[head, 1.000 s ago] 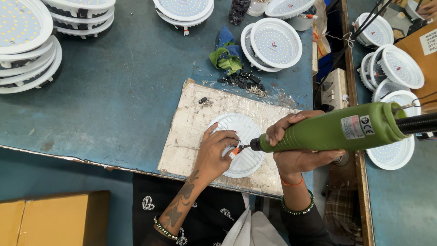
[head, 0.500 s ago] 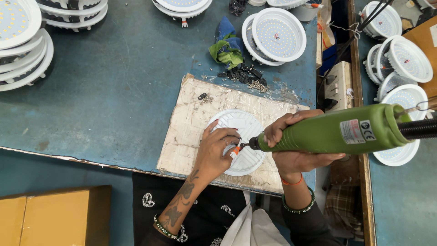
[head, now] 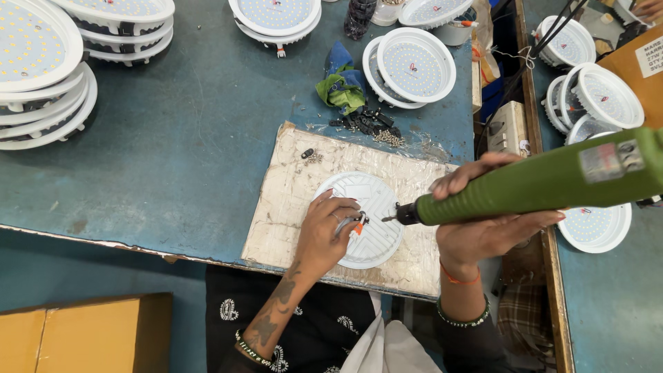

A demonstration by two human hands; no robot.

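Round white lamp housing (head: 366, 207) lies ribbed back up on a worn, pale work board (head: 290, 200), which sits at the near edge of the blue-green table (head: 179, 159). We press our left hand (head: 324, 235) onto the housing's near-left part; its fingers are curled together around a small fitting with an orange tip (head: 358, 225), pinned against the ribbed surface. Our right hand (head: 483, 221) is clamped around the grip of a green electric screwdriver (head: 539, 186), held nearly level. The tool's dark bit points left and ends just beside the fitting, over the housing; we cannot tell whether it touches. Loose dark screws and clips (head: 369, 124) lie at the far edge of the board, next to a crumpled blue and green cloth (head: 340, 83). Stacks of finished white lamp discs (head: 41, 76) stand at the far left, with more (head: 414, 65) beyond the board.
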